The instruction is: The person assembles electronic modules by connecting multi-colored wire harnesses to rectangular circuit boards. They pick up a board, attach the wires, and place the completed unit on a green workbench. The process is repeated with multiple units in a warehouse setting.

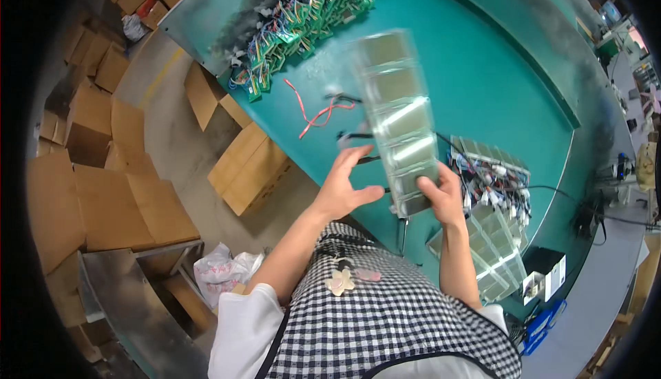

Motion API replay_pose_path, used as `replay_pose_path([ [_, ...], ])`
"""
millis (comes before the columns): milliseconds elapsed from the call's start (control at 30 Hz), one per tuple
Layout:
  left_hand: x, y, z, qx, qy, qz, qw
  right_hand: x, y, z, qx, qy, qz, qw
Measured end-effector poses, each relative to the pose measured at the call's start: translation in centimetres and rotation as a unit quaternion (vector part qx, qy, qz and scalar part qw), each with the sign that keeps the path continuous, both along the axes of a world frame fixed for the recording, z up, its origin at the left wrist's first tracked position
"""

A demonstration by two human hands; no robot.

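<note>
A: What did your hands have?

B: Your right hand was clamped on the near end of a clear tray, lifted over the green desk. Your left hand was spread open just left of it, not gripping.

A: And around it?

B: Wired boards lay far left, a red wire nearer, more trays to the right.
</note>
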State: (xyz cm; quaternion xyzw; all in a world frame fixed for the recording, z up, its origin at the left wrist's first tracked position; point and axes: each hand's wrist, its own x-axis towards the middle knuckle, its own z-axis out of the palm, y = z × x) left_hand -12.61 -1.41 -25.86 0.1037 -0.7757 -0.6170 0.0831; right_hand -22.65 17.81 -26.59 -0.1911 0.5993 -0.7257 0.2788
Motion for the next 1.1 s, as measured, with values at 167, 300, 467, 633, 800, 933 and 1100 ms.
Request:
replay_pose_path([
  [167, 6.1, -1.3, -0.2, 0.148, -0.080, -0.166, 0.972, 3.0, -4.1, 0.2, 0.042, 0.125, 0.270, 0.954],
  [300, 11.8, -1.0, -1.8, 0.193, -0.234, 0.023, 0.952, -3.9, -8.1, -1.6, 0.203, 0.237, 0.183, 0.932],
  [467, 13.0, -3.4, -0.5, 0.193, -0.239, 0.143, 0.941, -10.6, -20.3, -12.3, 0.406, 0.407, 0.092, 0.813],
  [633, 13.2, -7.8, -1.7, 0.224, -0.214, 0.217, 0.926, -11.0, -24.8, -14.0, 0.527, 0.392, 0.155, 0.738],
  [800, 12.0, -12.3, -2.9, 0.236, -0.143, 0.204, 0.939, -13.9, -24.5, -3.6, 0.300, 0.140, 0.630, 0.703],
  [933, 9.8, -14.3, -2.9, 0.224, -0.203, 0.170, 0.938, -30.7, -27.1, 4.9, 0.245, 0.335, 0.077, 0.907],
  [1100, 9.3, -13.9, -3.0, 0.257, -0.174, 0.159, 0.937, -32.2, -26.6, 7.8, 0.127, 0.468, -0.351, 0.801],
])
